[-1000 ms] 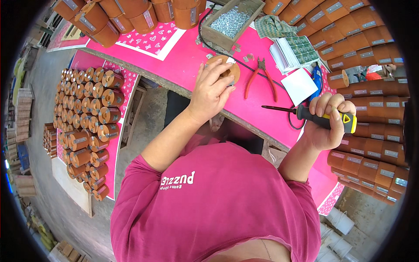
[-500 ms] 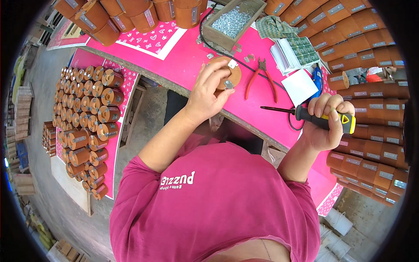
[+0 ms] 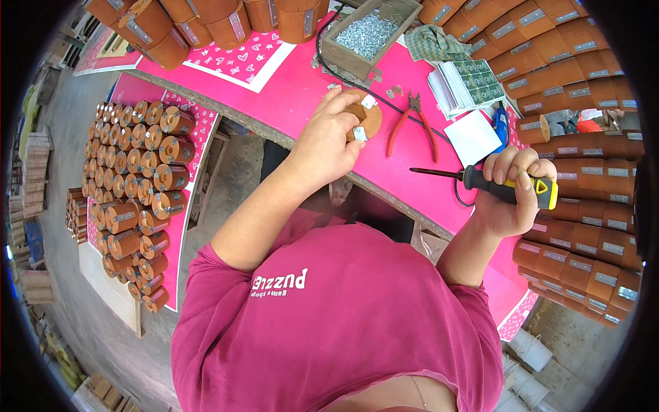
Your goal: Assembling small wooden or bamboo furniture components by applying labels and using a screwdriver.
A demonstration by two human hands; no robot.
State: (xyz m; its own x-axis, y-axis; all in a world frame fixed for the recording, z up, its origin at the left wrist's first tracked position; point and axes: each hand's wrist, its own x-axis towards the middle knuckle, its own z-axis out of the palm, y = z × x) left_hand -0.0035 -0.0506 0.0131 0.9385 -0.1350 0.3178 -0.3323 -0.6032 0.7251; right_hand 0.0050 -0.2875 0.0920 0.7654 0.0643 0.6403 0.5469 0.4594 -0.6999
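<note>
My left hand (image 3: 325, 137) grips a short brown wooden cylinder (image 3: 372, 122) at the table's near edge, fingers wrapped over its left side. Two small shiny metal plates sit on the cylinder's upper face, one at the far edge and one close to my thumb. Well to the right, my right hand (image 3: 513, 199) is closed round a black-and-yellow screwdriver (image 3: 495, 185). Its dark shaft points left, level with the table and apart from the cylinder. Between the two hands, a pair of red-handled pliers (image 3: 392, 139) lies on the pink tabletop (image 3: 302, 82).
Beyond the cylinder stands a wooden box (image 3: 347, 60) of small screws, with a black cable running past it. A stack of printed cards (image 3: 473, 86) and a checked cloth (image 3: 434, 44) lie farther right. Brown cylinders are piled at right, far left and on a lower table (image 3: 180, 268).
My left hand has turned the cylinder slightly, and the plate near my thumb now faces up more brightly. My right hand and the screwdriver have barely moved.
</note>
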